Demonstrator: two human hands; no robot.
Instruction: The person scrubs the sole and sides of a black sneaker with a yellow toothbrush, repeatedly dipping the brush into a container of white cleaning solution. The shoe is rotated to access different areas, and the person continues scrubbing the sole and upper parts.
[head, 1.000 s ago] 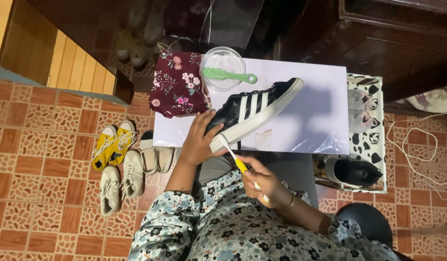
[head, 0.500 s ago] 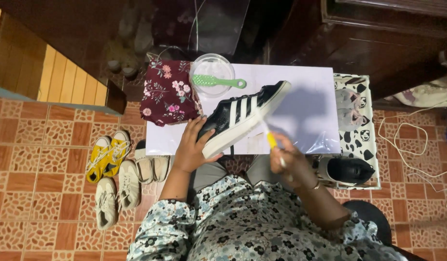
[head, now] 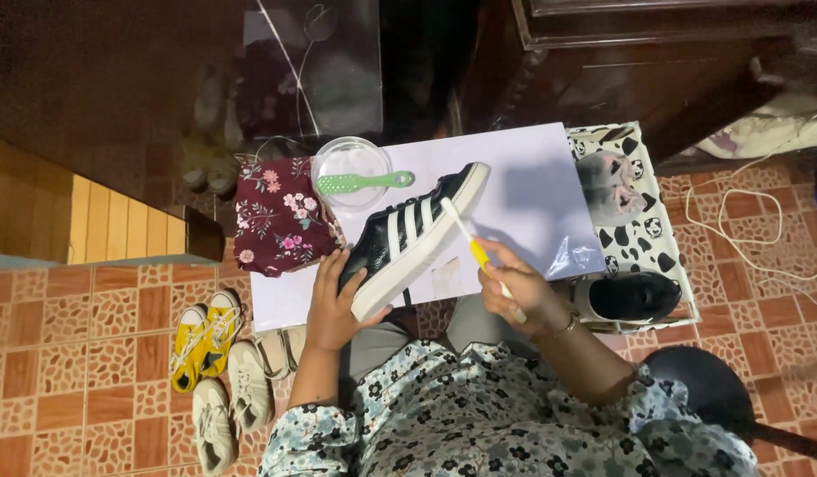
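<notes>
Scrubbing step: left hand [head: 333, 305] grips the black sneaker [head: 413, 234], right hand [head: 519, 291] closed around toothbrush [head: 475, 250]; next stroke likely needs bristles on the sole edge.

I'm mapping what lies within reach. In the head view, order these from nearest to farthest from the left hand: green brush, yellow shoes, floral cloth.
From the left hand:
1. Floral cloth, just up-left on the table.
2. Green brush, across the clear bowl above.
3. Yellow shoes, on the floor, left.
</notes>
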